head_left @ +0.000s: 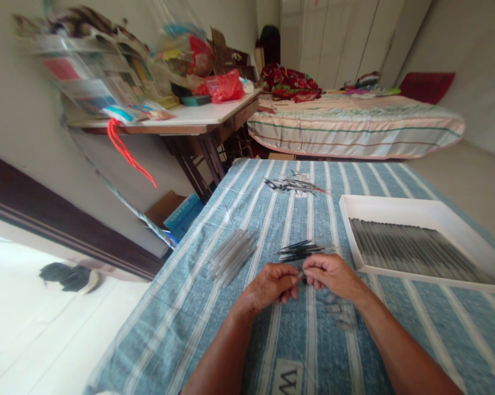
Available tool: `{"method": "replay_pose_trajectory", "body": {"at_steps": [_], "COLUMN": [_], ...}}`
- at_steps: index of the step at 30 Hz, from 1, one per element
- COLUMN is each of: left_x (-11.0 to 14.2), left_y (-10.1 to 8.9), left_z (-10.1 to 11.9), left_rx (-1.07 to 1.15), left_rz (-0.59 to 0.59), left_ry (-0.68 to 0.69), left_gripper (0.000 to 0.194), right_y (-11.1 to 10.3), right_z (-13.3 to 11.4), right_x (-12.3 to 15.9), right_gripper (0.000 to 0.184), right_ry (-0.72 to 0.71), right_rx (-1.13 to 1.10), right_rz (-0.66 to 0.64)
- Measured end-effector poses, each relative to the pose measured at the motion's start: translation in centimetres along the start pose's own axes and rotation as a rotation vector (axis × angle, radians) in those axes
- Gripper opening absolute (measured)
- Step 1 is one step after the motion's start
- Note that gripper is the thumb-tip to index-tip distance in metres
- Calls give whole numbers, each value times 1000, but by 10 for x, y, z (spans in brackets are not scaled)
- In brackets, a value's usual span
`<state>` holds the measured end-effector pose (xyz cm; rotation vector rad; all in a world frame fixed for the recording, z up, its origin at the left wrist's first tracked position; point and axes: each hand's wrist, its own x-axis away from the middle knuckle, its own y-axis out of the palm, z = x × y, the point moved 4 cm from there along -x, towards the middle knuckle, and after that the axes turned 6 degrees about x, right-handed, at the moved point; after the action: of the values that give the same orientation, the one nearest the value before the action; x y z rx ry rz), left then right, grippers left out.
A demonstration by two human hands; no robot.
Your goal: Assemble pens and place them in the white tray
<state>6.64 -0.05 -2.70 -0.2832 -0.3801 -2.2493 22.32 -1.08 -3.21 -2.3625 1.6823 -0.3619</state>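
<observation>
My left hand [272, 285] and my right hand [330, 274] meet over the blue striped cloth [247, 340], fingers pinched together on a small dark part [302, 276] held between them. Just beyond my hands lies a small bundle of thin black rods [299, 250]. To the left of it sits a heap of clear plastic tubes [231, 255]. Another scatter of dark thin parts [294, 184] lies farther up the cloth. A white tray [354, 206] on the right holds a row of several finished dark-cored tubes [416, 252].
A cluttered desk [214, 115] with red bags stands at the back left. A bed [354, 129] with a striped cover lies behind. A dark door threshold [58, 225] and a shoe [72, 277] are at the left on the pale floor.
</observation>
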Motion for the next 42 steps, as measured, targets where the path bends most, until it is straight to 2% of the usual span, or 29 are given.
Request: {"method": "replay_pose_trajectory", "body": {"at_steps": [7, 13, 22, 27, 32, 35, 40, 42], "left_x": [3, 3, -1, 0, 0, -1, -1, -1], "left_y": [2, 2, 0, 0, 0, 0, -1, -1], "left_z": [2, 3, -4, -4, -3, -2, -4, -5], "left_rx": [21, -2, -42, -61, -31, -45, -53, -47], "left_rz": [-29, -21, -22, -22, -2, -20, -25, -8], "left_ry": [-30, -36, -31, -32, -18, -9, -18, -16], "left_gripper": [24, 26, 22, 19, 20, 21, 18, 18], "right_y": [0, 1, 2, 1, -1, 1, 1, 0], "right_z": [-2, -1, -5, -5, 1, 1, -3, -2], "right_x": [1, 1, 0, 0, 0, 0, 0, 0], "right_gripper": [18, 17, 25, 36, 23, 18, 41, 36], "right_ry": [-26, -15, 5, -24, 4, -6, -22, -4], "right_rx": [-92, -73, 96, 184, 51, 59, 216, 191], "right_rz": [-6, -11, -9, 11, 10, -6, 28, 40]}}
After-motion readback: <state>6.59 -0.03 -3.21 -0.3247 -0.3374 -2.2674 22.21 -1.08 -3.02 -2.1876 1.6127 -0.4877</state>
